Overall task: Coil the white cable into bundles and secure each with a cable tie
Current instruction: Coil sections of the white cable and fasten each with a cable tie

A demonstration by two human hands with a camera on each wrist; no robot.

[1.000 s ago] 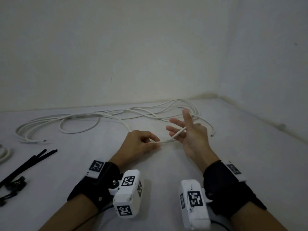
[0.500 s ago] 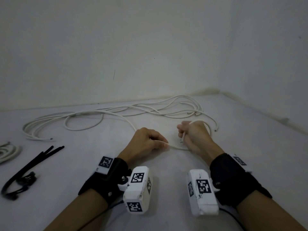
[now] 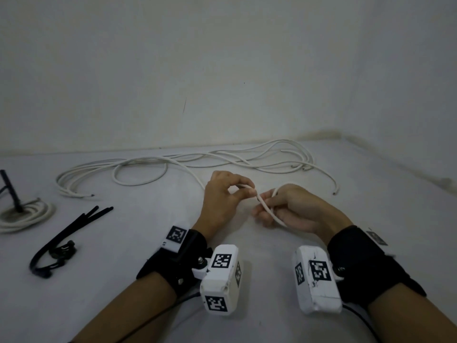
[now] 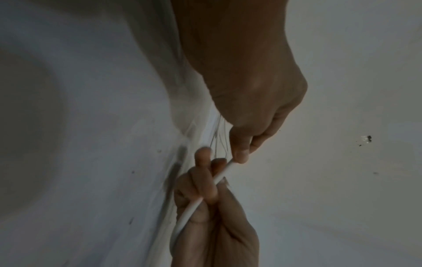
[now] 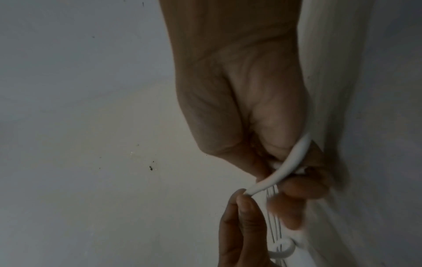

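The person's two hands are close together over the white table (image 3: 371, 243), and both hold the white cable (image 3: 265, 206). The left hand (image 3: 222, 201) pinches it between the thumb and first finger. The right hand (image 3: 294, 209) has its fingers curled round a small first loop, with the cable running across its palm. The rest of the cable lies in long loose loops on the table at about 12 o'clock from the hands, and it runs off toward 10 o'clock and 2 o'clock too. I think the coil has only just begun, so a lot could still go wrong. The loop is tiny and the cable looks springy, so if the right hand loosens its hold the loop may pop open. The long loops behind cross over each other, so pulling on them could make a knot or drag the whole pile along. A loose end (image 3: 334, 193) at about 2 o'clock might whip round and catch. The black cable ties (image 3: 74, 229) lie well apart at about 9 o'clock, so reaching for one means letting go with one hand, and the bundle could fall apart then. A finished coil (image 3: 27, 216) sits near the left edge.
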